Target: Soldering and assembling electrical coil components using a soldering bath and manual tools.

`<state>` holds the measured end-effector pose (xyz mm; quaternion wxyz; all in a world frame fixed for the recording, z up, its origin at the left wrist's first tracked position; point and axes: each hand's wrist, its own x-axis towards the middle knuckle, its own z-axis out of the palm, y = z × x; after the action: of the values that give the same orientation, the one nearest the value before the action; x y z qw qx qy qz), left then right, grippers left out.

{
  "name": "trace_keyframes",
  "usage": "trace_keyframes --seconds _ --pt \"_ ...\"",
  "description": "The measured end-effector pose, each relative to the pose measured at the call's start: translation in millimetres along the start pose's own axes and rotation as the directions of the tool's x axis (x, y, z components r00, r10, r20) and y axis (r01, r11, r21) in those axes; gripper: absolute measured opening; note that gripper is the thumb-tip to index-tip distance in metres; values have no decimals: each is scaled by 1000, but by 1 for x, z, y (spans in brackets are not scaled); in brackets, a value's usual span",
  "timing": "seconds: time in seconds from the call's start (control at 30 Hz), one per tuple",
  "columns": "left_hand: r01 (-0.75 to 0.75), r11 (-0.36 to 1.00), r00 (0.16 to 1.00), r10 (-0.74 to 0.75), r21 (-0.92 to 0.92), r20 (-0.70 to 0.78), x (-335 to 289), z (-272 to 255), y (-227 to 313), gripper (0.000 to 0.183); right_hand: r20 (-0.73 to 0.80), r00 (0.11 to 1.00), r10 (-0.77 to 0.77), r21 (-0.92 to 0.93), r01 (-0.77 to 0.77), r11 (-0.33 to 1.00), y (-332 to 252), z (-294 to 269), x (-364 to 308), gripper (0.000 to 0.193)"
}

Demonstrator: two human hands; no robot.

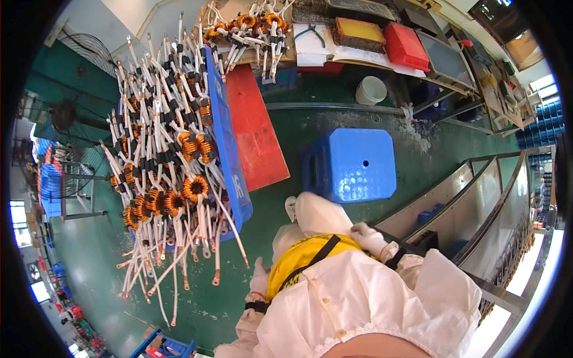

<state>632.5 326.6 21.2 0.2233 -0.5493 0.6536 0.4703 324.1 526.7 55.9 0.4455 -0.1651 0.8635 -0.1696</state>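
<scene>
My left hand (259, 279), in a white glove, hangs beside the yellow cloth at my waist (296, 262). Its fingers are stretched out and hold nothing. White-gloved too, my right hand (370, 240) is at the other side of my waist, near a metal rack, with its fingers loosely bent and nothing visible in them. Left of me, a blue crate (230, 143) is heaped with copper-wound ring coils (194, 188) with white sleeved leads. Several leads hang over the crate's near side, close to my left hand but apart from it.
A blue plastic stool (358, 164) stands ahead of me, with a red board (256, 128) left of it. The far workbench carries more coils (246, 24), pliers (310, 36) and a red bin (407, 48). Beneath it is a white bucket (371, 90). A metal rack (477, 203) flanks my right.
</scene>
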Motion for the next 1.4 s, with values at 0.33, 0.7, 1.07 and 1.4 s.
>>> trace_keyframes --seconds 0.33,0.7,1.07,1.4 --pt "-137 949 990 143 -285 1 35 -8 31 86 -247 961 122 245 -59 968 -33 -41 14 37" --pt "-260 852 964 203 -455 -172 104 28 78 51 -408 913 -10 34 26 999 -70 -129 78 32" --pt "-17 974 962 -45 -224 -269 131 73 205 38 -17 841 -541 -436 481 761 -34 -265 256 27" --pt "-157 980 944 112 -124 -310 133 31 334 24 81 982 -171 -133 181 974 28 -319 359 36"
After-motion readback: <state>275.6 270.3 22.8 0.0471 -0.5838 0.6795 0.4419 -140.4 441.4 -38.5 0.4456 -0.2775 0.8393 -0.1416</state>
